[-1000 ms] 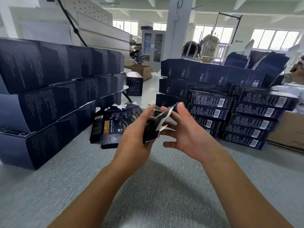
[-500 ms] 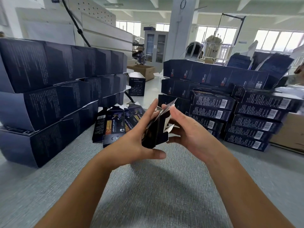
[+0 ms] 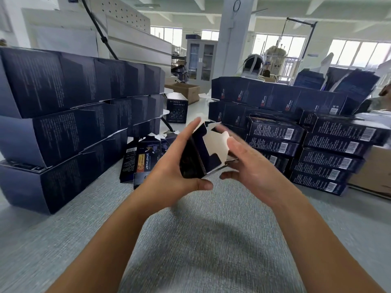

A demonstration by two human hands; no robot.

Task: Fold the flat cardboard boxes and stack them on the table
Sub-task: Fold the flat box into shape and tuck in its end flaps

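A second earlier I had seen the box [image 3: 191, 160] pinched nearly flat between the hands. By this moment it had swelled into an open sleeve, and a notched end flap [image 3: 215, 144] stood out with its white inner side toward me. I judged the squaring-up done and the closing of that end about to start.

The box hung in the air above the desk [image 3: 190, 240], in front of the flat boxes [image 3: 143, 163] and between the left stack [image 3: 63, 115] and the right stack [image 3: 330, 157]. My left hand [image 3: 169, 174] gripped it, thumb beneath and fingers reaching up its far side. My right hand [image 3: 251, 168] had eased off, fingers spread wide and only loosely bent at the flap. Blur kept me from telling whether they touched it.

The open end pointed right and a little toward me. I judged the long axis to run roughly left to right, tilted up at the flap end, though the left palm hid the other end.
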